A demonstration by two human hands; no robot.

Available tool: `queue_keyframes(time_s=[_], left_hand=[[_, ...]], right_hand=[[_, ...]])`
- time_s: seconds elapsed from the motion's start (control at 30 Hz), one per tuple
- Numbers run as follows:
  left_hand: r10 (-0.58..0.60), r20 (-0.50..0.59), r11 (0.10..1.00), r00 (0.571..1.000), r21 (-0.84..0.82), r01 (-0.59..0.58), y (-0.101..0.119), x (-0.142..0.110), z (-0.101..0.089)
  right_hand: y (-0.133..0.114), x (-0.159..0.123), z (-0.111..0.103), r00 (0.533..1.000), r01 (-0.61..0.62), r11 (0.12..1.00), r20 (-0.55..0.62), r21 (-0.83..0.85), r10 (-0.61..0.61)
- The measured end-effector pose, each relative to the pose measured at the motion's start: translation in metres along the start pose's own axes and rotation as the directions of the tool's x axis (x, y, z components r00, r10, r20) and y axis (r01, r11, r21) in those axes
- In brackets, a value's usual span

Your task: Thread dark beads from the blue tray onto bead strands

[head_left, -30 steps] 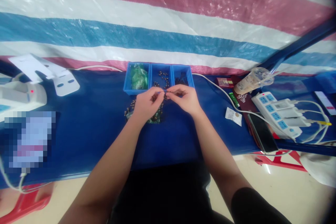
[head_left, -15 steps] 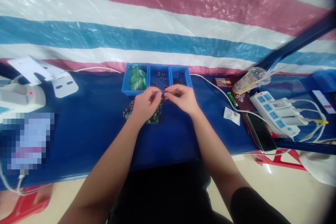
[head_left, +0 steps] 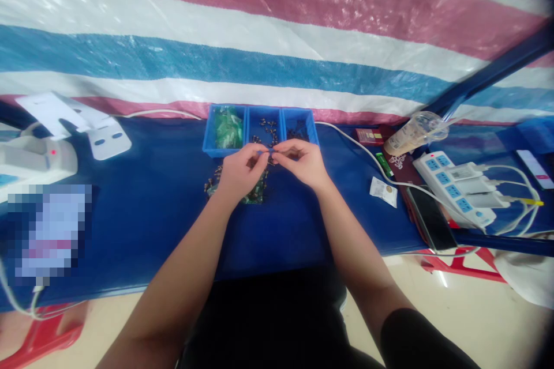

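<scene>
My left hand point(head_left: 242, 170) and my right hand point(head_left: 302, 162) meet fingertip to fingertip just in front of the blue compartment tray point(head_left: 225, 154). Both are closed in a pinch; whatever sits between the fingertips is too small to make out. Under and beside my left hand lies a green plastic bag point(head_left: 255, 195) with several small brownish metal parts point(head_left: 215, 176) on and around it. In the tray, the left compartment holds a green bag point(head_left: 228, 128), the middle one small metal parts point(head_left: 269, 125), and the right one small dark pieces point(head_left: 298, 127).
On the right are a plastic drink cup point(head_left: 413, 134), a white packet point(head_left: 383, 191), a black phone point(head_left: 431, 219) and a power strip point(head_left: 452, 187) with plugs and cables. On the left stand a white bracket point(head_left: 110, 139) and a white device point(head_left: 38, 161). A striped sheet point(head_left: 268, 29) hangs behind.
Hands keep the same pinched pose at the same place. The whole view has shifted very slightly to the right; nothing else visibly differs.
</scene>
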State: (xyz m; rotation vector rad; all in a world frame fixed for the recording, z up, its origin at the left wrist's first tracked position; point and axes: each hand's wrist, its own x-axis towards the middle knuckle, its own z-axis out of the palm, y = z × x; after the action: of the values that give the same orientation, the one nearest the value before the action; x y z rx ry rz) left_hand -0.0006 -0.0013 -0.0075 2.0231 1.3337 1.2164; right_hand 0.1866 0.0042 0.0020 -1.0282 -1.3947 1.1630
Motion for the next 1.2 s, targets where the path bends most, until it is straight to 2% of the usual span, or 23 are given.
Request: queue_keyframes(time_s=[0.4,1.2], left_hand=[[0.018,-0.022,1.000,1.000,-0.007,-0.018,-0.0003,0.0013,-0.0004],[0.051,-0.026,0.999,0.998,0.014,-0.051,0.0004,0.0015,-0.0025]], right_hand=[[-0.0008,0.0004,-0.0009,1.000,-0.021,1.000,-0.022,0.008,0.022],[-0.0023,-0.0009,0.0009,1.000,-0.014,1.000,0.018,-0.013,0.014]])
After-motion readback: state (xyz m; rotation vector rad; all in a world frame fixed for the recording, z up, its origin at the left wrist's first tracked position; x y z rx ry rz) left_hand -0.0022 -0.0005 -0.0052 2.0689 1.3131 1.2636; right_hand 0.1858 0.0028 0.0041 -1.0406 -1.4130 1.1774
